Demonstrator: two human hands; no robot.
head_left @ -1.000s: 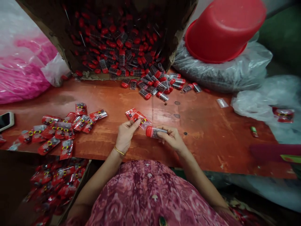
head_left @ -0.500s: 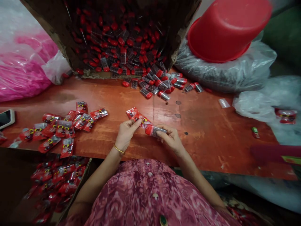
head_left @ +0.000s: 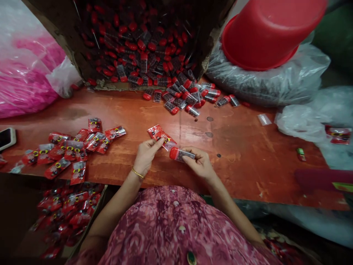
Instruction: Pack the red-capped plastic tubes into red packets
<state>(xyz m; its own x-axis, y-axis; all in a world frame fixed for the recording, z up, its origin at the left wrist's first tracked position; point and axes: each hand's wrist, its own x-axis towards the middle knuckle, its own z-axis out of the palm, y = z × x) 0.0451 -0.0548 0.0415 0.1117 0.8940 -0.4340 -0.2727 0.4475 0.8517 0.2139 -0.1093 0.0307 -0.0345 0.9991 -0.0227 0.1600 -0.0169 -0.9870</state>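
Over the middle of the table, my left hand (head_left: 146, 156) is closed, pinching a flat red printed plastic packet (head_left: 154, 131) between thumb and fingers. My right hand (head_left: 200, 162) is closed around a small clear tube with a red cap (head_left: 182, 154), filled with dark round pieces. The tube's red cap points left, at the lower right end of the packet; whether it touches the packet I cannot tell. Similar capped tubes (head_left: 190, 97) lie in a loose pile beyond my hands. Left of my left hand are several filled red packets (head_left: 74, 147).
A large cardboard box (head_left: 59, 36) of capped tubes stands at the back. A red tub (head_left: 259, 36) rests upside down on a plastic sack (head_left: 259, 82). Pink items fill a bag (head_left: 30, 84) at left. A phone (head_left: 7, 138) lies at the left edge; packets fill a lower box (head_left: 100, 200).
The tube's capped end has drawn slightly left and the packet's lower end shows more plainly. Both hands keep their grips, with only small shifts.
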